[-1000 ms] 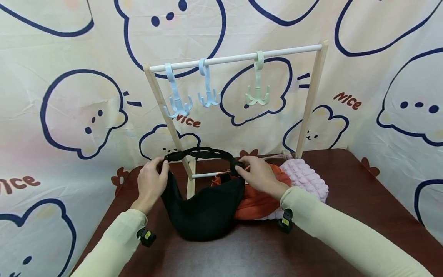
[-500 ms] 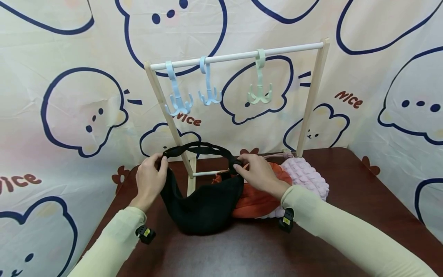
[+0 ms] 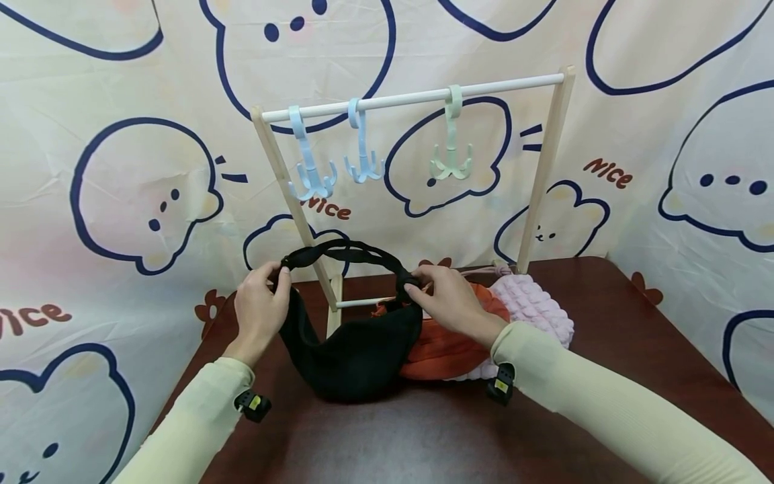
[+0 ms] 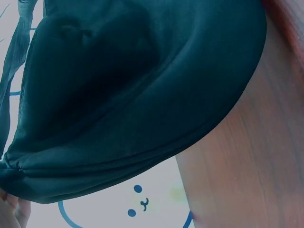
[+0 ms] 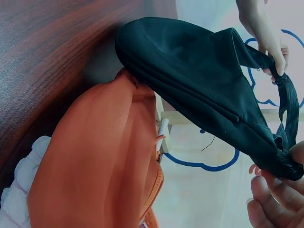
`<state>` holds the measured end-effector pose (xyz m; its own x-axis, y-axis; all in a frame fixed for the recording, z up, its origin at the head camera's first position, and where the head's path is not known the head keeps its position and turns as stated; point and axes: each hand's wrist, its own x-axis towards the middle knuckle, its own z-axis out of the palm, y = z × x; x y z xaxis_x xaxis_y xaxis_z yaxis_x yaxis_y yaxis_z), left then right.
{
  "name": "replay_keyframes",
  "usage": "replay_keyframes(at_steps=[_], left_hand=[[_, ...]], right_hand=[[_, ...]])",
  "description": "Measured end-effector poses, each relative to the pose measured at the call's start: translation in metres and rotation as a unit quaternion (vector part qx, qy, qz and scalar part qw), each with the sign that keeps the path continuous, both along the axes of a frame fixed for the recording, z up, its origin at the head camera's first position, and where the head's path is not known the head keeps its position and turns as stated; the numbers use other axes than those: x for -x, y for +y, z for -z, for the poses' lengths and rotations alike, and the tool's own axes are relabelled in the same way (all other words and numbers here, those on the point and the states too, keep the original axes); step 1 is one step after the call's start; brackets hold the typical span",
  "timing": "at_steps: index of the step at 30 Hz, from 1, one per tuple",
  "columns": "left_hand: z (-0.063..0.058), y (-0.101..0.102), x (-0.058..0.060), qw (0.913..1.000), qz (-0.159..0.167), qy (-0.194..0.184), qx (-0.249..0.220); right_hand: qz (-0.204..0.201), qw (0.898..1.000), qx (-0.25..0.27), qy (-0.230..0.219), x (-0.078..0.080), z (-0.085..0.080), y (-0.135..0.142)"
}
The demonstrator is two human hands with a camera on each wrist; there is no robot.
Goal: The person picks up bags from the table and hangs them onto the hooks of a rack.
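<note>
Both hands hold a black shoulder bag by the two ends of its strap, which arches up between them. The left hand pinches the strap's left end between thumb and fingers. At the strap's knotted right end, the right hand grips with thumb and fingers. In the right wrist view the black bag hangs beside an orange bag. Its body fills most of the left wrist view, with a bit of the left hand at the lower left corner.
A rack with a white rod stands behind the bag. Two blue claw hooks and a green one hang from it. The orange bag and a quilted pink bag lie on the brown table at right.
The black bag has risen a little, with its strap arching higher. Both hands have moved slightly up and to the left, keeping their hold.
</note>
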<state>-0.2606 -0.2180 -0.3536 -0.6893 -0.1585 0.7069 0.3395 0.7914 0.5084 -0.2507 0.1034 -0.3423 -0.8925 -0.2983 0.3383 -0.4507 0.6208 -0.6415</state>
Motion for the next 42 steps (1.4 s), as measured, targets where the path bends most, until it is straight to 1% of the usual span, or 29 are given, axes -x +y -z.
replay_keyframes(at_steps=[8,19,25,35,42], left_hand=[[-0.007,0.0,-0.003,0.9998,0.002,0.018,-0.006],[-0.018,-0.001,-0.005,0.999,0.013,0.043,-0.01],[-0.023,-0.001,-0.007,0.9982,0.016,0.056,-0.01],[-0.03,-0.002,-0.009,0.9979,0.015,0.062,-0.013],[-0.034,-0.004,-0.011,0.9978,0.016,0.063,-0.011]], right_hand=[[-0.01,1.0,0.014,0.016,-0.002,-0.004,-0.001],[0.001,0.999,0.021,0.036,-0.007,-0.014,-0.005],[-0.002,0.998,0.035,0.05,-0.007,-0.019,-0.005],[-0.013,0.996,0.057,0.065,-0.007,-0.025,0.0],[-0.006,0.995,0.061,0.077,-0.009,-0.03,0.002]])
